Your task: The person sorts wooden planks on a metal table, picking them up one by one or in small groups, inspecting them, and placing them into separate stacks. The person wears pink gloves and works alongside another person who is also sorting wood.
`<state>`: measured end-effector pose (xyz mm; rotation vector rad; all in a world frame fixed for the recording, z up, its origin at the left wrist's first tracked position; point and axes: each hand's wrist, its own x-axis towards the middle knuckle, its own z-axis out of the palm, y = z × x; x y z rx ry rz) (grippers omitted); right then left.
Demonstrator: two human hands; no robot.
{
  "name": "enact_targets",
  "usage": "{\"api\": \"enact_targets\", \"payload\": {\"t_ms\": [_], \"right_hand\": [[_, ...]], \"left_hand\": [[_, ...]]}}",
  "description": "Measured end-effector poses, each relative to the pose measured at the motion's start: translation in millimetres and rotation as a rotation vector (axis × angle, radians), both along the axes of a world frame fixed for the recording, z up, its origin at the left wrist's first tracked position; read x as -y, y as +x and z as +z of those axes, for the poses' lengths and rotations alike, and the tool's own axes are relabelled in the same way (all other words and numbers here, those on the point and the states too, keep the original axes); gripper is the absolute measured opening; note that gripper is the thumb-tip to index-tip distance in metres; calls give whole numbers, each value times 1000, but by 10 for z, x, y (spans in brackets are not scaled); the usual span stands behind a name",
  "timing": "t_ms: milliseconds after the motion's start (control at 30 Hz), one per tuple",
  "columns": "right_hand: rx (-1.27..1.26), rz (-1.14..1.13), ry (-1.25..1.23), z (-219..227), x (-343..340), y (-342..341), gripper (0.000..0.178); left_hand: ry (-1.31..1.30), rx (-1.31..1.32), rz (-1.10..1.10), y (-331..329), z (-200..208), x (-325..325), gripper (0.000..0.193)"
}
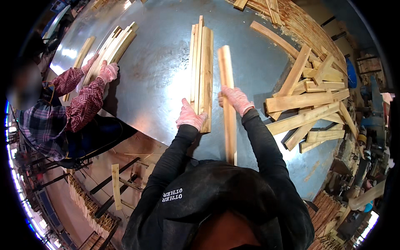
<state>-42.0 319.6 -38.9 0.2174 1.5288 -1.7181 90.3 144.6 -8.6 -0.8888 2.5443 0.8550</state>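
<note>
With our pink-gloved left hand (191,118) we are clasping a long bundle of pale wooden planks (205,71), with our pink-gloved right hand (236,100) gripping a flat honey-brown wooden plank (226,73) beside it, over a grey metal table (156,62)

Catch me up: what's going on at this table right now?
The person's gloved left hand is at the near end of a bundle of wooden strips on the metal table. The gloved right hand grips a single board just right of that bundle. Farther right, loose boards lie in a crisscrossed heap. On the left side, a co-worker has both gloved hands on another bundle.
</note>
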Motion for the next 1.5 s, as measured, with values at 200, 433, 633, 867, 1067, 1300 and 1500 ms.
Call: {"api": "enact_targets", "payload": {"t_ms": [200,433,633,867,1067,1300,1500], "right_hand": [[-102,-160,149,68,-564,237,39],[-914,476,676,-456,-269,519,32],[-1012,741,511,-24,-45,503,24],[-915,251,1111,1138,-741,577,75],[-1533,311,1301,1182,-1207,341,66],[-2077,259,706,1416,-995,205,51],[-1498,-91,1412,1454,-2176,-397,76]], "left_hand": [[94,-68,0,70,-365,311,116],[84,16,-9,-287,-1,-538,133],[73,-374,16,-115,-177,20,91],[-400,137,-194,447,150,1095,109],[-663,-798,-353,34,721,808,98],[-19,51,-978,-559,1283,28,63],[-63,-222,-316,-127,1486,529,34]]}}
